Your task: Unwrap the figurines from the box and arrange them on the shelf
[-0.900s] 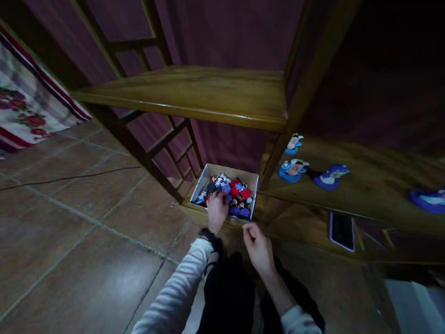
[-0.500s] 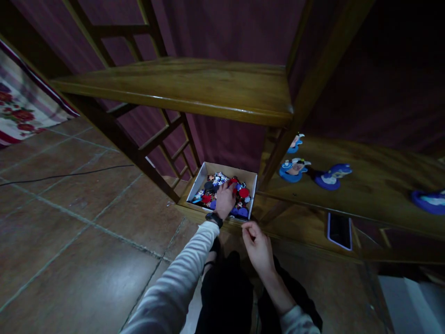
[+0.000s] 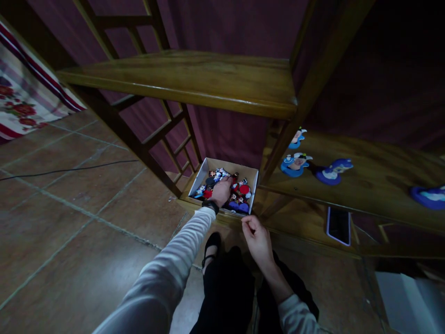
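Note:
A shallow open cardboard box (image 3: 256, 183) with white outer sides holds several small painted figurines on round red, purple and dark bases. My left hand (image 3: 221, 191), with a dark band at the wrist, reaches over the near rim into it. Its fingers stretch down among the figurines (image 3: 244, 189); their tips are partly hidden, and no piece is seen lifted. Close by the box's near right corner, my right hand (image 3: 257, 239) hovers with fingers curled in and the thumb near the index finger. Nothing shows in it.
The box rests on the low ledge of a wooden shelf unit (image 3: 181, 81). Blue duck-like figurines (image 3: 295, 164) and a blue-purple one (image 3: 333, 171) stand on the right-hand board. Below lies a phone-like dark rectangle (image 3: 338, 226). A black cable (image 3: 69, 170) crosses the tiled floor.
My left hand has shifted slightly left within the box, baring more figurines at the right. The right hand stays about where it was. The view has tilted a little.

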`<state>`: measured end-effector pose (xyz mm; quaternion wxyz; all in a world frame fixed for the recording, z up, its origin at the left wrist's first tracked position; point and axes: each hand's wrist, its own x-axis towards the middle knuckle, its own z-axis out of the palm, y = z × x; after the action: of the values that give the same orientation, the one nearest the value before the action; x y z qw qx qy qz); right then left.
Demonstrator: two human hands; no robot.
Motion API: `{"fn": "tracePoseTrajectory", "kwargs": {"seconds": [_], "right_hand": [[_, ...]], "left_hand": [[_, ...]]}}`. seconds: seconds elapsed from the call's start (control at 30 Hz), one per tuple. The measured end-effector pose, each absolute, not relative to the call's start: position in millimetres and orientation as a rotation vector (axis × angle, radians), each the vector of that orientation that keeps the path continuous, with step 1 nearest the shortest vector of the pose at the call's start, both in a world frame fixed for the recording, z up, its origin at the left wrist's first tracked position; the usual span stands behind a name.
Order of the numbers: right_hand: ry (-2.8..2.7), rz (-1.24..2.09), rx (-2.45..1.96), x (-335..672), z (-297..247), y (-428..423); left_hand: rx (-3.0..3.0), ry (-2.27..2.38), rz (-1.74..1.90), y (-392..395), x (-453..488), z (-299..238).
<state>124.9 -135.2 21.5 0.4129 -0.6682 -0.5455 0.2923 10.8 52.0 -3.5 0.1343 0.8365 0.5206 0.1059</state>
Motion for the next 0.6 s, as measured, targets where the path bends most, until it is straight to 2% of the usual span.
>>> {"fn": "tracePoseTrajectory", "kwargs": {"seconds": [0.4,0.6], "right_hand": [[-1.372,0.721,-1.689,128.1,22.3,-135.2],[-1.358,0.708,-1.686,130.1,24.7,-135.3]], "left_hand": [[2.286,1.414,0.468,65.7,10.8,-22.0],[2.182,1.699,0.545,68.5,8.4,-20.4]]}}
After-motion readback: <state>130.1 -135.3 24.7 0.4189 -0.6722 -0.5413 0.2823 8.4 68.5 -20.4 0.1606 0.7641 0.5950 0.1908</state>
